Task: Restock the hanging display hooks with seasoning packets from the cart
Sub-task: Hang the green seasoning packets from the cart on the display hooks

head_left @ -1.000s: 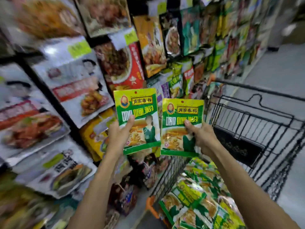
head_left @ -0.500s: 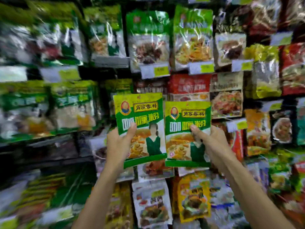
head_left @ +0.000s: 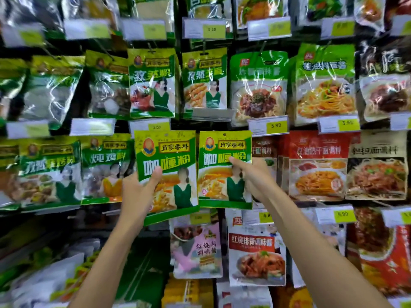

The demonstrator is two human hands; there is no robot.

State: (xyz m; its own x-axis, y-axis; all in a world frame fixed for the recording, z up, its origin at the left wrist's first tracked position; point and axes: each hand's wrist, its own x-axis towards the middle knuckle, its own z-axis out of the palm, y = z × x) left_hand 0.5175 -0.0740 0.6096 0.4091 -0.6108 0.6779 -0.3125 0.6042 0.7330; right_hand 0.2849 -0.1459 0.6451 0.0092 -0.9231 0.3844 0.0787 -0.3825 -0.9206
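Swung from the cart to the hanging display wall within the last second; lost sight of the cart altogether. Raised both packets meanwhile and brought them closer to the wall, side by side as before.

Found in the left hand [head_left: 135, 192] a flat green-and-yellow foil curry-powder packet [head_left: 169, 156], fingers [head_left: 156, 174] wrapped round its lower left edge. Found in the right hand [head_left: 255, 176] a second matching green-and-yellow packet [head_left: 219, 174], pinched at its right edge with the thumb on the front.

Located both just below the white-and-yellow price tag marked 3.00 [head_left: 151, 126]: the first directly under it, the second below and to the right, edges nearly touching.

Judged as the delivery stage: neither packet hung yet, only presented to the slot.

Cannot see any hook beneath the price tag; hidden behind the held packets if present.

Noted above the tag similar green cumin packets [head_left: 153, 85]. Noted left of and below the tag a green stewed-chicken packet [head_left: 104, 170], right of and below it red noodle-sauce packets [head_left: 315, 165], and well below it a pink-and-white braised-meat packet [head_left: 196, 247].

Expect difficulty threading the small top hole with both hands loaded; probably best hung one at a time. Watch the clear plastic tag holder [head_left: 211, 113] up and right of the tag, projecting towards the approach.
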